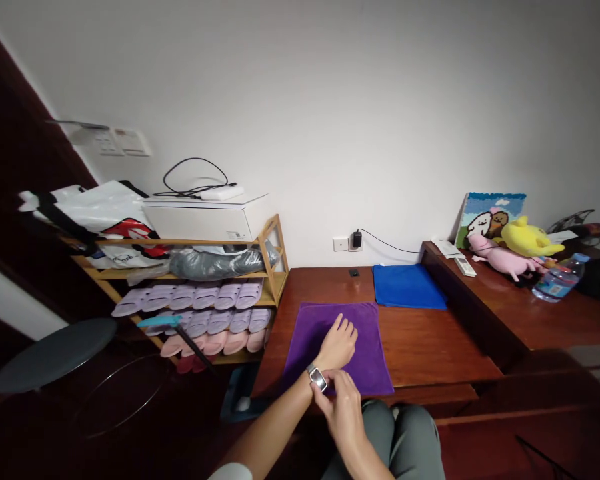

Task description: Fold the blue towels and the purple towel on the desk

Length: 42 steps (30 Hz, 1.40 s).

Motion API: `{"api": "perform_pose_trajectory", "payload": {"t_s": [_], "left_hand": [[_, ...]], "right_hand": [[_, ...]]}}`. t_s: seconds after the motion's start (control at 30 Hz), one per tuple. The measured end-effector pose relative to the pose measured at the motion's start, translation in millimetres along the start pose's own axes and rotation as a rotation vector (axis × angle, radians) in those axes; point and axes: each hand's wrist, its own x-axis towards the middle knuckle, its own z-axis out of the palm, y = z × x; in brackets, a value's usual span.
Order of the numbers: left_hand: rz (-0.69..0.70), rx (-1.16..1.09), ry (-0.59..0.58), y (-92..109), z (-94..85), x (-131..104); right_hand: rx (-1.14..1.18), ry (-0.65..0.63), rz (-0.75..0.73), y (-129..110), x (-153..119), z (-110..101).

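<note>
A wristwatch (318, 380) with a squarish face and a metal-looking band sits around my left wrist. My left hand (337, 343) is over the purple cloth (373, 333), back upward, its fingers loosely stretched and holding nothing. Close below it, my right hand (346, 403) has its thumb and a fingertip at the edges of the watch, gripping it from both sides. The purple cloth lies flat on the reddish-brown wooden desk (420, 353). Behind it to the right lies a folded blue cloth (407, 287).
Left of the desk stands a wooden shoe rack (275, 287) with rows of slippers (205, 297) and a white box (205, 220) on top. A round stool (55, 353) is farther left. The raised right surface holds plush toys (527, 237) and a water bottle (560, 280).
</note>
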Motion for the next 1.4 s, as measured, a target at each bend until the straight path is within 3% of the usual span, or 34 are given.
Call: {"api": "perform_pose_trajectory", "payload": {"t_s": [0.2, 0.4, 0.53, 0.63, 0.8, 0.9, 1.0, 1.1, 1.17, 1.3, 1.4], "left_hand": [[0.097, 0.096, 0.058, -1.1, -26.0, 9.8], [0.125, 0.093, 0.049, -2.9, -19.8, 14.6], [0.107, 0.054, 0.041, -6.5, 5.5, 19.6], [-0.001, -0.107, 0.048, -18.7, 30.8, 22.5], [-0.270, -0.183, 0.049, -66.8, 73.6, 2.4], [-0.435, -0.170, 0.041, -95.6, 109.7, -27.6], [-0.589, -0.212, 0.027, -113.3, 153.1, -54.4], [-0.633, -0.219, 0.010, -122.6, 186.1, -61.9], [-0.647, -0.204, -0.007, -126.9, 195.9, -57.0], [-0.650, -0.205, -0.059, -132.6, 195.4, -47.9], [-0.586, -0.268, -0.077, -133.0, 191.1, -59.2]], "right_hand": [[0.028, 0.122, -0.101, -5.0, 3.0, -2.8], [0.015, 0.108, -0.091, 4.2, 6.9, -1.5], [0.017, 0.071, -0.069, 13.6, 6.4, 1.6], [-0.013, 0.028, -0.017, 41.4, 8.9, 0.7], [-0.251, -0.023, 0.168, 143.4, 32.9, -7.4], [-0.481, -0.181, 0.266, 203.7, 49.0, -10.5], [-0.674, -0.356, 0.334, 238.5, 56.2, -7.3], [-0.760, -0.448, 0.348, 251.3, 60.3, -0.8], [-0.781, -0.485, 0.357, 253.3, 65.7, 1.7], [-0.794, -0.547, 0.370, 249.5, 79.4, -2.3], [-0.793, -0.585, 0.389, 242.2, 80.0, -11.9]]}}
